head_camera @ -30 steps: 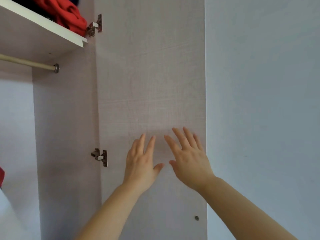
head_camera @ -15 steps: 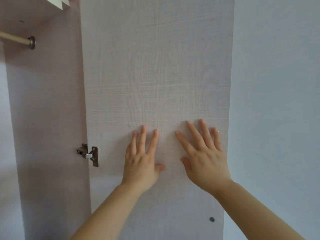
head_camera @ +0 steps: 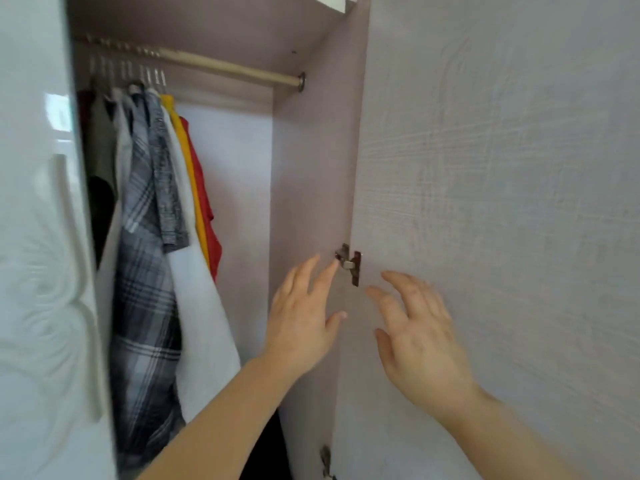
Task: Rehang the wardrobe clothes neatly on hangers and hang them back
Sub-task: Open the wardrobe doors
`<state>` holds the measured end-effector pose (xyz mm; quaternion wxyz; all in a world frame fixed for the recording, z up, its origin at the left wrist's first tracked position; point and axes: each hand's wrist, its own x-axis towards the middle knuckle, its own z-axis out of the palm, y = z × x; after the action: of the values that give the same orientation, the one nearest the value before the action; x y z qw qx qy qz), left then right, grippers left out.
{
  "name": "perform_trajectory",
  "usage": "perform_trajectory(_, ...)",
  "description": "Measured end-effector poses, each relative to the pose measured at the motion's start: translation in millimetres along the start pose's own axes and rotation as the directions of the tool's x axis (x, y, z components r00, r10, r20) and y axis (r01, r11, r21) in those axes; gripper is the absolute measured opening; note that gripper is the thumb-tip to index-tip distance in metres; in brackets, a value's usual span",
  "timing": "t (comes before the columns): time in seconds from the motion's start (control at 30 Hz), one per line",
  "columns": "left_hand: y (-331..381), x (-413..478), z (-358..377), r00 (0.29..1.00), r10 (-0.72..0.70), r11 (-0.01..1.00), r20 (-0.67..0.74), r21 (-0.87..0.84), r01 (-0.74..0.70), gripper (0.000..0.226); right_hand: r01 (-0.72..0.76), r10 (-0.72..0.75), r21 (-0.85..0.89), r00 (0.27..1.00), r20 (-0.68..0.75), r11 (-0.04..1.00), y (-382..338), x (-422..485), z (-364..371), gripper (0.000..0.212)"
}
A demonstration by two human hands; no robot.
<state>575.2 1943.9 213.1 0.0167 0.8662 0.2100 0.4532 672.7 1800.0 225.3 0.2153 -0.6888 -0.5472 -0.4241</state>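
In the head view, the wardrobe stands open and the clothes (head_camera: 156, 220) hang bunched at the left end of the rail (head_camera: 225, 65). A grey plaid shirt (head_camera: 145, 271) is at the front, with a white garment (head_camera: 204, 323) beside it and yellow (head_camera: 188, 161) and red (head_camera: 204, 202) pieces behind. The right half of the rail is bare. Thin hangers (head_camera: 138, 72) crowd together above the clothes, though blur makes it hard to tell how squarely each garment sits.

Half a second ago both palms lay flat on the inside face of the open door (head_camera: 502, 168), and only that panel and the rail's end were in sight. Now the view has swung left and both hands have come off the wood. The left hand (head_camera: 301, 317) hovers in front of the side panel with its fingers straight and apart, the forefinger tip just beside the hinge (head_camera: 349, 263). The right hand (head_camera: 419, 344) floats before the door with its fingers loosely bent. It probably no longer touches the panel, but the smeared frame leaves that uncertain. Each grip is spread and holds nothing.

The change suggests the door has been pushed back far enough and attention is turning to the garments. No piece has been taken down yet, so the rehanging itself looks not yet begun. The likely next move is a reach leftward to the nearest hanger. A glossy white door (head_camera: 38, 237) covers the left edge.
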Motion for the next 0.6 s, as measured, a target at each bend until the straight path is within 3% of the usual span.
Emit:
perform_trajectory(0.17, -59, -57, -62, 0.977, -0.207, 0.941, -0.049, 0.263, 0.213, 0.067, -0.068, -0.01, 0.361, 0.978, 0.21, 0.93, -55, 9, 37, 0.055)
perform_trajectory(0.33, -96, -103, -126, 0.92, -0.366, 0.825, -0.143, 0.408, 0.392, 0.067, -0.009, -0.148, 0.506, 0.952, 0.269, 0.862, -116, 18, 59, 0.057)
perform_trajectory(0.5, -128, -115, -167, 0.864, -0.431, 0.749, -0.261, 0.43, 0.504, 0.068, 0.04, -0.248, 0.603, 0.932, 0.266, 0.797, -162, 33, 71, 0.056)
perform_trajectory(0.6, -147, -103, -177, 0.837, -0.468, 0.767, -0.283, 0.34, 0.544, 0.075, 0.041, -0.254, 0.62, 0.932, 0.259, 0.784, -179, 44, 76, 0.056)
